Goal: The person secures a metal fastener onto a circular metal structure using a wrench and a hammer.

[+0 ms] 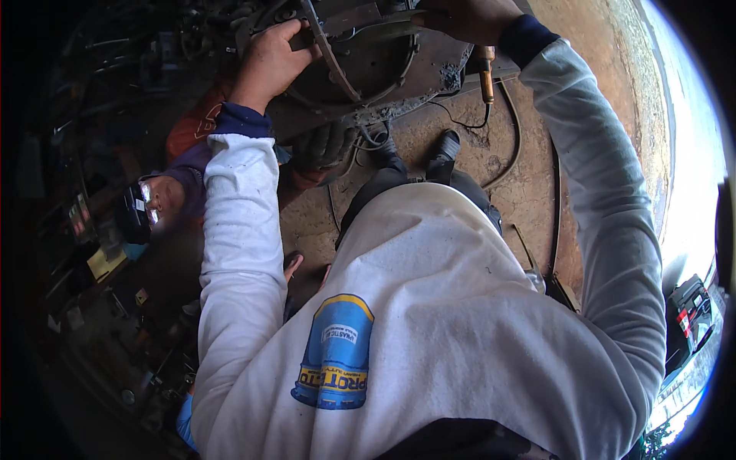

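My left hand (272, 65) lies on a dark metal workpiece (307, 115), its thumb and a finger spread apart. Its fingertips reach a narrow curved metal strip (332, 57), which stands out across a round ring (402, 65) on the workpiece. At the far right side of the workpiece, my right hand (471, 19) is closed around the end of a flat curved metal piece (383, 31). Shadow and the top edge of the picture hide part of its fingers. Rough, lumpy metal (454, 75) shows along the workpiece's near right corner.
Beside the workpiece hangs an orange-handled tool (487, 80) with a cable. Further cables (515, 146) cross the brown floor near my feet. Close on the left is another person (165, 199) with a dark-gloved hand (326, 142) under the workpiece. A black case (690, 314) stands far right.
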{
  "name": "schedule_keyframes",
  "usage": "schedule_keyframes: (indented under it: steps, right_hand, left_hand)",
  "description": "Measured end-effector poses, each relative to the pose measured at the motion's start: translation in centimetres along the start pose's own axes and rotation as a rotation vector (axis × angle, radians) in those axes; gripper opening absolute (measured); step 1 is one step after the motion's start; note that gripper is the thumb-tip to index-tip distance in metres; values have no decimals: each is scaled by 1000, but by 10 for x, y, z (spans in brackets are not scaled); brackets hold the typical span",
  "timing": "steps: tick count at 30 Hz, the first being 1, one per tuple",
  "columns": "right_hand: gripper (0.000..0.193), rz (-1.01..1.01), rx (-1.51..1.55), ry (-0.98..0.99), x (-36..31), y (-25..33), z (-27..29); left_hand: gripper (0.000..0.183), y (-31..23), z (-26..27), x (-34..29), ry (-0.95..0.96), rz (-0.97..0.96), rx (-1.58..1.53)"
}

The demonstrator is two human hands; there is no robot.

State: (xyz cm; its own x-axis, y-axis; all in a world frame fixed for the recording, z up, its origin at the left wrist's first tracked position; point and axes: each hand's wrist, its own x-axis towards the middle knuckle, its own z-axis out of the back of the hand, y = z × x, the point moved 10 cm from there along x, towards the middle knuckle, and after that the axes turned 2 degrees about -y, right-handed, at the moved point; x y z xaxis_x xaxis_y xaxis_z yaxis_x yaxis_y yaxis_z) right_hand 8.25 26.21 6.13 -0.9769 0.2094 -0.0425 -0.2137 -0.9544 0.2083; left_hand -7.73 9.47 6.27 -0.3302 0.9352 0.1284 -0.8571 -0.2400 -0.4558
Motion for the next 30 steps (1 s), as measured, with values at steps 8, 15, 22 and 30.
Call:
schedule_keyframes:
  steps: [8,15,22,30]
  right_hand:
    - [23,359,-171,-192,26,-1,4]
    - [21,262,9,-205,16,4,2]
    - [28,91,28,-335,-19,2,3]
    - [30,-35,48,-308,-32,19,4]
  left_hand:
    - [32,-15,0,8,36,-38,35]
    - [30,-12,-1,3,-1,-39,-39]
    - [29,-15,-1,4,20,-52,-74]
    - [27,-15,-1,6,16,-57,-133]
